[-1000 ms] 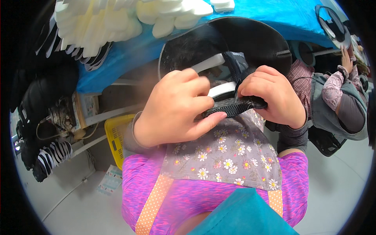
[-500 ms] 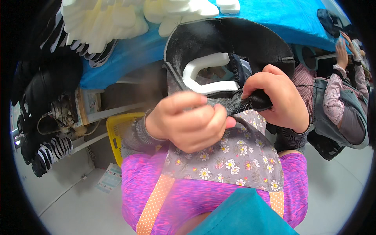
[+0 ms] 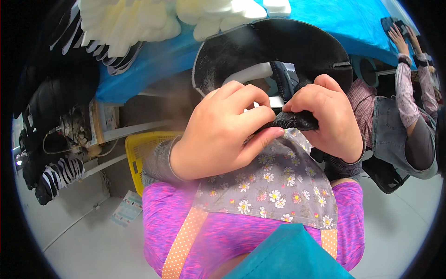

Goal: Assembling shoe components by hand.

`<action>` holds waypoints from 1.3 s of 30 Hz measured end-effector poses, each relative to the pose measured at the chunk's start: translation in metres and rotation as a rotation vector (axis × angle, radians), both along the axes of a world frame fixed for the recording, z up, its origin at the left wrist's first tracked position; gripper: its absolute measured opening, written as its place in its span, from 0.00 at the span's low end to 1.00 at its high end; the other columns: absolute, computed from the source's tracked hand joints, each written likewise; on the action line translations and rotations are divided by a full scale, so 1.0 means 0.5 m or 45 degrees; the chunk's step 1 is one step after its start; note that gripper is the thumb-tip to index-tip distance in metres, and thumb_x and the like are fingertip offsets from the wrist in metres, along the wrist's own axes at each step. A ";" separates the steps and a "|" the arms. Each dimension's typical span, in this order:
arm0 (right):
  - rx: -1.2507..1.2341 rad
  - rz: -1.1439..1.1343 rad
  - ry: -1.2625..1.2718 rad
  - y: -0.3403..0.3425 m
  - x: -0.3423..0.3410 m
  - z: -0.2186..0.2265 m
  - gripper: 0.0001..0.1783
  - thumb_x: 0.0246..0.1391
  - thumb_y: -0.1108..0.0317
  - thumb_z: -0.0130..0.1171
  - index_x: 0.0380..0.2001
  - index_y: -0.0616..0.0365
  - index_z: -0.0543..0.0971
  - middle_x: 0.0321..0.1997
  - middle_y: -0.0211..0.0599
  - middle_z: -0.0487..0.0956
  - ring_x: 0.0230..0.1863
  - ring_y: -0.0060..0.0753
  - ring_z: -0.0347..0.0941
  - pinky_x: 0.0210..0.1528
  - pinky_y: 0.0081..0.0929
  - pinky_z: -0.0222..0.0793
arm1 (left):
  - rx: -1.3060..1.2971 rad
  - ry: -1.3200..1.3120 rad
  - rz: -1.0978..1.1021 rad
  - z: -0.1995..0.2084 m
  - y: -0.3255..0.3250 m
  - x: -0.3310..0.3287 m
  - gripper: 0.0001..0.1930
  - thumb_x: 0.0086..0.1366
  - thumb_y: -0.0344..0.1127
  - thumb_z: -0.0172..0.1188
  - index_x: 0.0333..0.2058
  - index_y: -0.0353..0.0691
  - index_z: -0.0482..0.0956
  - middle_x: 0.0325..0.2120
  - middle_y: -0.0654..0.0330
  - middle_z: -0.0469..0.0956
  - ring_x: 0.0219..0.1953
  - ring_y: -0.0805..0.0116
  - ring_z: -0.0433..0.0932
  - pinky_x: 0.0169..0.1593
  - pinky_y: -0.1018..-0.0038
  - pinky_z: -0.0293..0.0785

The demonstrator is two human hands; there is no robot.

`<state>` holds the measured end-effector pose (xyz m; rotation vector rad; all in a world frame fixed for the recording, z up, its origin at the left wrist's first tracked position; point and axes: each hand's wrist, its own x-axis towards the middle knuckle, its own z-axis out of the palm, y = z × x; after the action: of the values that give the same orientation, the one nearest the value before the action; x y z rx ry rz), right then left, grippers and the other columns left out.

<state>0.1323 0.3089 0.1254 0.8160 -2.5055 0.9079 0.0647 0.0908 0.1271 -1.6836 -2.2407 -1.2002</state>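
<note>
In front of me, above my lap, is a large black curved cover (image 3: 274, 44) with a rough-looking inner face. Inside its opening shows part of a curved white foam piece (image 3: 251, 73), half hidden behind my fingers. My left hand (image 3: 227, 132) pinches the cover's near edge between thumb and fingers. Just to the right, my right hand (image 3: 327, 114) grips the same bunched edge, with a rounded black fold under its fingers. A dark strip (image 3: 282, 79) with a toothed edge runs down beside the foam.
A blue-covered table (image 3: 320, 28) lies beyond, heaped with white foam pieces (image 3: 130, 23). Black strips with pale edges (image 3: 123, 60) hang at its left. On the left floor stands a yellow basket (image 3: 134, 153). A co-worker's hands (image 3: 404, 39) handle a dark item at far right.
My left hand has shifted up and opened out from a curl to a pinch on the edge. More of the foam is now covered. The co-worker's hands have moved up onto the dark item.
</note>
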 end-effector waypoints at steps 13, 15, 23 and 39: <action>0.062 -0.014 0.027 -0.003 0.010 0.008 0.16 0.38 0.76 0.60 0.35 0.55 0.73 0.27 0.29 0.73 0.28 0.34 0.72 0.34 0.30 0.60 | 0.186 0.439 0.067 -0.009 -0.018 0.024 0.15 0.40 0.27 0.74 0.29 0.37 0.83 0.24 0.64 0.78 0.24 0.69 0.71 0.26 0.73 0.69; 0.087 -0.026 0.094 -0.002 0.013 -0.003 0.16 0.37 0.74 0.60 0.35 0.55 0.74 0.27 0.29 0.73 0.27 0.33 0.70 0.33 0.30 0.59 | 0.194 0.628 0.089 -0.011 -0.022 0.030 0.14 0.42 0.29 0.74 0.30 0.38 0.83 0.24 0.65 0.78 0.26 0.70 0.72 0.29 0.75 0.73; 0.033 -0.115 0.259 -0.014 0.020 -0.031 0.17 0.33 0.70 0.61 0.33 0.55 0.77 0.28 0.28 0.75 0.26 0.30 0.70 0.31 0.29 0.56 | 0.321 1.169 0.045 -0.061 -0.048 0.025 0.05 0.54 0.34 0.69 0.32 0.46 0.86 0.29 0.70 0.80 0.30 0.78 0.74 0.45 0.71 0.78; 0.231 -0.129 0.508 -0.052 0.016 -0.029 0.09 0.34 0.67 0.62 0.25 0.54 0.77 0.31 0.26 0.77 0.28 0.23 0.73 0.34 0.25 0.56 | 0.045 0.300 0.169 -0.026 -0.045 0.047 0.15 0.40 0.31 0.74 0.31 0.42 0.84 0.28 0.66 0.80 0.24 0.72 0.66 0.26 0.78 0.60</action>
<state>0.1404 0.2829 0.1109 0.8230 -2.2704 0.4361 0.0885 0.0683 0.1142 -1.5452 -2.1380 -0.9521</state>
